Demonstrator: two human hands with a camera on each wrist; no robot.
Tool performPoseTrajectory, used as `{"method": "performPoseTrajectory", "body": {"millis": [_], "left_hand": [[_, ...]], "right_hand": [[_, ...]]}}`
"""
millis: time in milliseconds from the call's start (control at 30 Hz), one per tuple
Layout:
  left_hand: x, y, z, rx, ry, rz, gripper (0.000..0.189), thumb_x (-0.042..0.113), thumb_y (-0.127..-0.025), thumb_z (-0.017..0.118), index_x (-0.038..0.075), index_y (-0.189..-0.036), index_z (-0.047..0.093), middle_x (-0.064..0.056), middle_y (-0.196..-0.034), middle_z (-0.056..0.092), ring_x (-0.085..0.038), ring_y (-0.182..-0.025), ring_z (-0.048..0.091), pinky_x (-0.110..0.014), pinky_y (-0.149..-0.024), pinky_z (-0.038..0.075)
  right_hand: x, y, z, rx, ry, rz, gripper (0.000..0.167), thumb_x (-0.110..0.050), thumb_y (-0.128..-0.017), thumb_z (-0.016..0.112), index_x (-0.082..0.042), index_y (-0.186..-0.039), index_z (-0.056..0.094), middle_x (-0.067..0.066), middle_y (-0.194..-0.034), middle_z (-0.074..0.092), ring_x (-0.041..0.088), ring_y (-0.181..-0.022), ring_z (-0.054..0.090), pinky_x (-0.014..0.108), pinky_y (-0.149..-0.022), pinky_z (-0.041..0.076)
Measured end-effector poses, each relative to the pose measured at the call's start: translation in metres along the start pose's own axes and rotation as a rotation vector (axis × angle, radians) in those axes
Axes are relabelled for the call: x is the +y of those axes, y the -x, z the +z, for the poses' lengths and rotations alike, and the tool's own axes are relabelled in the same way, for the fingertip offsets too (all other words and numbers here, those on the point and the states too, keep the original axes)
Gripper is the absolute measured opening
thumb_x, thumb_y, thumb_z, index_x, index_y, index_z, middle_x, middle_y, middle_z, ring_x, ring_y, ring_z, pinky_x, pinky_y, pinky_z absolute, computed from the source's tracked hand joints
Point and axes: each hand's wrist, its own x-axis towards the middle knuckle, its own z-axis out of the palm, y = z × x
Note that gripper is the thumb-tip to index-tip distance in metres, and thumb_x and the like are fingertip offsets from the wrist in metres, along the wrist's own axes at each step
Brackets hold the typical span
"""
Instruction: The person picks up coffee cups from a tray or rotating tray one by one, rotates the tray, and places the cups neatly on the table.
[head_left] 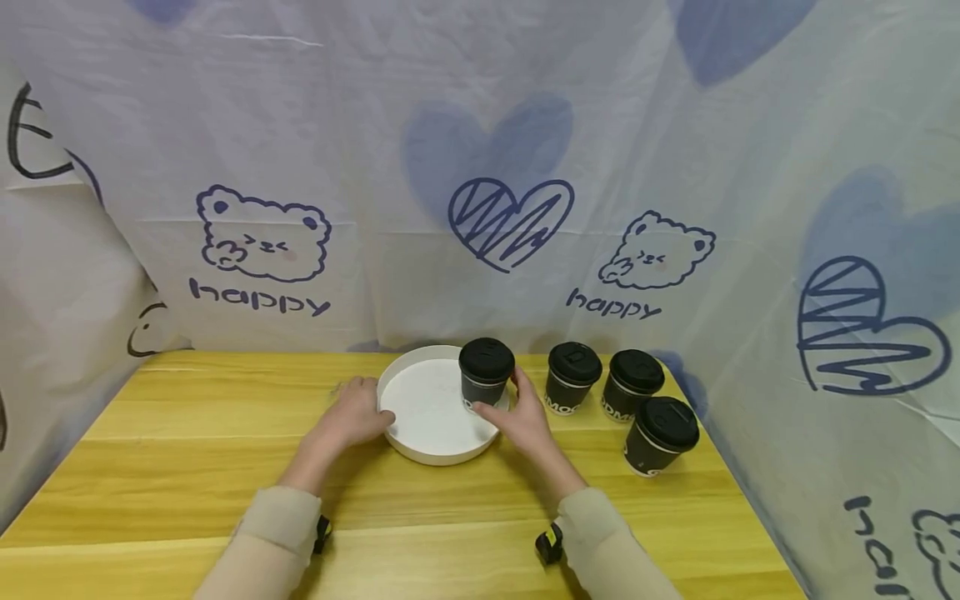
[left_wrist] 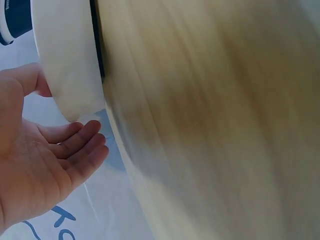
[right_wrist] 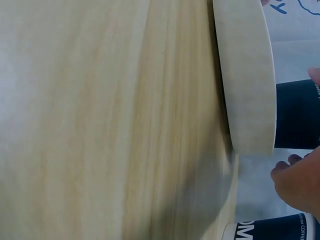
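Observation:
A round white tray (head_left: 423, 417) with a low wall sits toward the back of the table. My left hand (head_left: 354, 414) holds its left rim, the thumb over the edge and the fingers along the outer wall (left_wrist: 70, 65). At the tray's right side is a dark paper coffee cup (head_left: 483, 389) with a black lid, upright and inside the rim. Around this cup my right hand (head_left: 527, 421) curls, thumb at the front and fingers on its right side. In the right wrist view the cup's lower part is hidden behind the tray wall (right_wrist: 247, 80).
Right of the tray stand three more lidded cups: one near the tray (head_left: 572, 379), one beside it (head_left: 630, 385), one closer to the front (head_left: 658, 437). A printed cloth (head_left: 360, 167) hangs right behind the wooden table (head_left: 187, 458).

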Motion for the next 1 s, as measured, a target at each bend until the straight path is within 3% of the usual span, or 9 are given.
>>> {"method": "performPoseTrajectory", "body": {"millis": [233, 500, 1000], "left_hand": [[-0.002, -0.002, -0.003, -0.021, -0.166, 0.018, 0.071, 0.031, -0.09, 0.071, -0.019, -0.135, 0.049, -0.035, -0.131, 0.054, -0.051, -0.125, 0.05, -0.062, -0.114, 0.037], [-0.008, -0.005, -0.001, -0.003, -0.335, 0.14, 0.065, 0.035, -0.09, 0.066, -0.018, -0.127, 0.052, -0.03, -0.122, 0.056, -0.043, -0.113, 0.053, -0.056, -0.111, 0.043], [-0.015, -0.004, 0.001, 0.042, -0.433, 0.215, 0.066, 0.039, -0.092, 0.061, -0.016, -0.129, 0.052, -0.031, -0.127, 0.055, -0.047, -0.124, 0.049, -0.058, -0.117, 0.035]], "right_hand": [[0.0, -0.006, 0.006, 0.019, 0.039, -0.005, 0.097, -0.034, -0.081, 0.088, -0.009, -0.159, 0.037, 0.018, -0.161, 0.041, 0.037, -0.151, 0.035, 0.057, -0.122, 0.03], [-0.002, -0.009, 0.009, 0.049, 0.027, 0.002, 0.096, -0.034, -0.081, 0.088, -0.01, -0.159, 0.037, 0.018, -0.161, 0.041, 0.038, -0.15, 0.036, 0.057, -0.122, 0.03], [0.004, -0.017, 0.019, 0.119, -0.062, -0.005, 0.089, -0.02, -0.077, 0.092, -0.004, -0.151, 0.045, 0.018, -0.15, 0.052, 0.037, -0.142, 0.048, 0.047, -0.119, 0.039]]}}
